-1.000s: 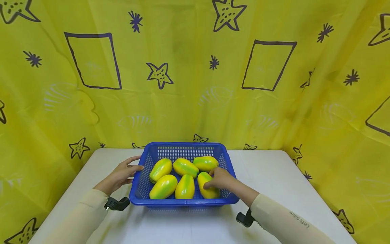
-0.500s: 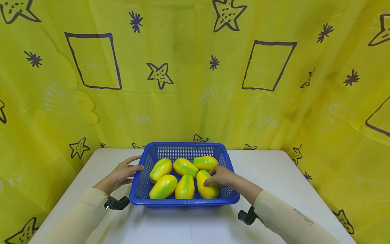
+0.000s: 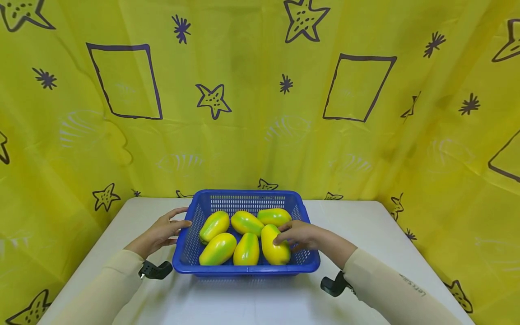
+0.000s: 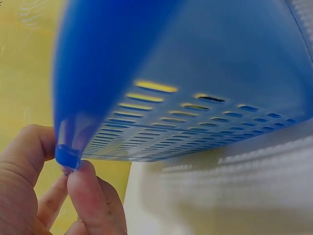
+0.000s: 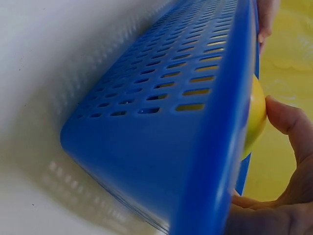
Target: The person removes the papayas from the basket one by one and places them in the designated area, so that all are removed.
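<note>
Papaya (image 3: 275,244) number six, yellow with a green streak, lies in the near-right corner of the blue basket (image 3: 243,267), its long axis running from the basket's near edge toward its far edge. The right hand (image 3: 299,235) comes at it from the right, over the basket's right rim, fingers curled onto its upper far end and thumb toward the side; in the right wrist view the thumb (image 5: 288,120) sits against the fruit (image 5: 255,115). Five more papayas (image 3: 233,237) fill the rest of the basket, one lying just beside it on the left. The left hand (image 3: 164,230) pinches the basket's left rim (image 4: 68,155) between thumb and fingers. The basket sits mid-table (image 3: 365,234), toward the far edge.
</note>
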{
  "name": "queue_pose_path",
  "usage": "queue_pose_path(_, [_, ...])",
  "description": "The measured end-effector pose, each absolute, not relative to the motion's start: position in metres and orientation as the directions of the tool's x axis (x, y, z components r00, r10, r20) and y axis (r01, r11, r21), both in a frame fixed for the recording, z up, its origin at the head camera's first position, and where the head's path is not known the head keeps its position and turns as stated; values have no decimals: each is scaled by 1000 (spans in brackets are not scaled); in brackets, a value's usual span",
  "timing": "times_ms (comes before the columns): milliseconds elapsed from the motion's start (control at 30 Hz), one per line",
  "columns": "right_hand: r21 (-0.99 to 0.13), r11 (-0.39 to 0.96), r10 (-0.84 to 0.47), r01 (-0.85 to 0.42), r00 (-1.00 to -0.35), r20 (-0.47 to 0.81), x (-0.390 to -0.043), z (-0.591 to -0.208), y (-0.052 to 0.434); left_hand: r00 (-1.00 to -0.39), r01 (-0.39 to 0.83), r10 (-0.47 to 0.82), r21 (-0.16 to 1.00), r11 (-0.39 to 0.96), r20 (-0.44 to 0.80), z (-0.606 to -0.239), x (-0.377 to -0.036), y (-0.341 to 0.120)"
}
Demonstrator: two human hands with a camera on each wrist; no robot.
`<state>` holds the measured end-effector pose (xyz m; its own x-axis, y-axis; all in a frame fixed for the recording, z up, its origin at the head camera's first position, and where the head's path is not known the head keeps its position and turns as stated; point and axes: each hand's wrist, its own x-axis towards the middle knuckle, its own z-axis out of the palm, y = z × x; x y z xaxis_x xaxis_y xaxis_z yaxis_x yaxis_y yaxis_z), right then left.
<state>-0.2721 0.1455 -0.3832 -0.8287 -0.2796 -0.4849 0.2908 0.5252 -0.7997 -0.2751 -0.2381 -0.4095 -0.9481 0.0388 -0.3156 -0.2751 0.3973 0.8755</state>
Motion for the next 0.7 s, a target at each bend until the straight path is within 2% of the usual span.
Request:
queue_pose_path(367, [-808, 419, -308, 414, -773, -555, -277, -377, 152, -948, -271, 50, 878, 395, -315, -410, -274, -238])
queue_pose_path(700, [-807, 388, -316, 446, -758, -571, -281, -373, 156, -946, -274, 47, 871, 408, -319, -409, -274, -238])
